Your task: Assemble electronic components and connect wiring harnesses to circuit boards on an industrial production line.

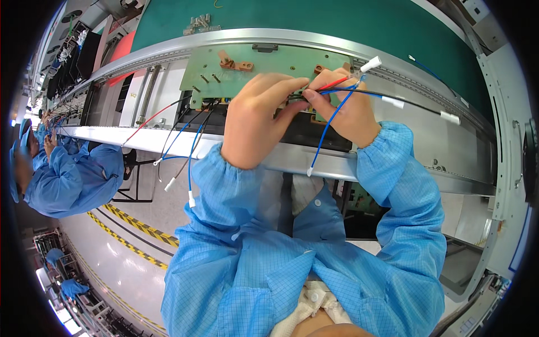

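Observation:
My left hand [258, 115] bends over the near edge of a green circuit board [269, 67]. Its thumb and forefinger close around the dark wire ends, which the fingers partly hide. Beside it, my right hand [347, 115] pinches a bundle of wires between thumb and fingers. From that grip a red wire [335, 83] and a black wire [418, 103] run to the right, ending in white connectors. A blue wire [331, 122] hangs toward me over the rail. More black and blue wires [197, 137] dangle from the board's left part, left of my left hand.
A metal rail [224, 40] runs behind the board, and a second rail [297, 157] in front. On the green mat [314, 19] lie small metal parts [199, 23] and a loose blue wire [429, 68]. Copper-coloured blocks [234, 63] stand on the board. A co-worker [78, 174] sits at left.

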`<state>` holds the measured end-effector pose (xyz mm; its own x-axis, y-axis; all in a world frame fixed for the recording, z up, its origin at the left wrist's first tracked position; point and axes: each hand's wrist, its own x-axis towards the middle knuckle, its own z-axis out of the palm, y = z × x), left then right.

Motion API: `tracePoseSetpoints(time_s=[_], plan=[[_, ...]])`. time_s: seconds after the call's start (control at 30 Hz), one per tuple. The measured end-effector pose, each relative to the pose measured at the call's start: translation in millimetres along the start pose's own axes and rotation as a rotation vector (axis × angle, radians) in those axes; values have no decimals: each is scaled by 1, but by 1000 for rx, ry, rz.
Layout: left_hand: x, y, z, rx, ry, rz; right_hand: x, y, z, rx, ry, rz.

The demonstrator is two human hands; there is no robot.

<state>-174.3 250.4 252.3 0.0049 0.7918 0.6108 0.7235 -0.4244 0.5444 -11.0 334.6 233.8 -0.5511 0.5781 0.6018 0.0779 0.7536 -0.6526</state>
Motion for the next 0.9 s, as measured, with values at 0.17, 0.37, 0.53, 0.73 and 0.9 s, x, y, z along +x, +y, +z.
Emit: tracePoseSetpoints(time_s=[0.17,0.37,0.53,0.73,0.9], plan=[[-13,20,-2,-95,-19,-237,1,-6,-15,111,-137,167],[-10,26,23,-45,-65,-122,10,-7,-28,124,-273,149],[-7,16,29,-92,-4,-94,11,-2,-25,181,-221,189],[-6,15,26,-124,-9,-170,9,-2,-31,209,-284,319],[-6,13,29,-187,8,-175,12,0,-62,488,-378,388]])
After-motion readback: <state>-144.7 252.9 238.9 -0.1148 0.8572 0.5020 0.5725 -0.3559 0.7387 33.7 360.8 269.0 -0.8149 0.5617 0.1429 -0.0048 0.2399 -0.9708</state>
